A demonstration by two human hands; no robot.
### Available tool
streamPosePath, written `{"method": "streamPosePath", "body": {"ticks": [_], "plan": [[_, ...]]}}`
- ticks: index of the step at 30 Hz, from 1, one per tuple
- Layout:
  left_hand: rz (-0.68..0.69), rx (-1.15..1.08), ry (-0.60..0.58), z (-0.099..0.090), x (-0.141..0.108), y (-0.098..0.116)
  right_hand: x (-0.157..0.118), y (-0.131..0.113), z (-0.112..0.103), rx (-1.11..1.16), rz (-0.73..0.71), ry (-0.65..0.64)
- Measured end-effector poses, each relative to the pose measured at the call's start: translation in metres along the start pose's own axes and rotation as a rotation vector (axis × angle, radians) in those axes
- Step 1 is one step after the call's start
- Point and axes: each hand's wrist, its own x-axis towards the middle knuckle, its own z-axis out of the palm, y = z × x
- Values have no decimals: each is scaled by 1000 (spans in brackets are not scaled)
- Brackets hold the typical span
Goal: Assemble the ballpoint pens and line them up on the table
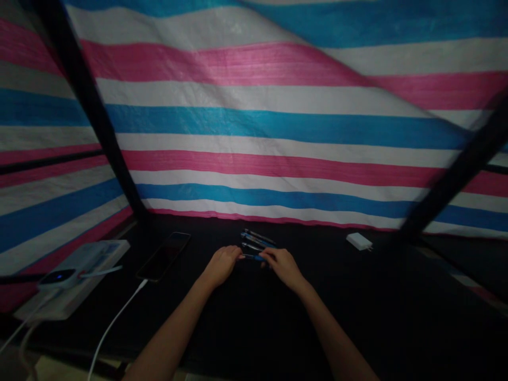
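Here, striped sheeting hangs behind a black tabletop bearing pens.

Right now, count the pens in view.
4 visible: one pen held between the left hand and right hand, three pens lying together just beyond; more may be hidden.

Black table; phone, white charger, apparently several pens.

Left hand faces right hand, fingers bent.
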Motion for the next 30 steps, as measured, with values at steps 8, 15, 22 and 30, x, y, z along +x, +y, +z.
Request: {"method": "streamPosePath", "body": {"ticks": [8,15,22,30], "plan": [[-6,-3,10,-3,0,1,-3,-6,-5,-119,-12,0],[6,-3,8,-4,0,1,-4,-12,-7,-98,22,21],[3,5,-5,-3,0,2,-4,-9,-3,-86,-45,24],[8,14,-7,-4,0,3,-5,-12,-3,-138,-86,-16]]}}
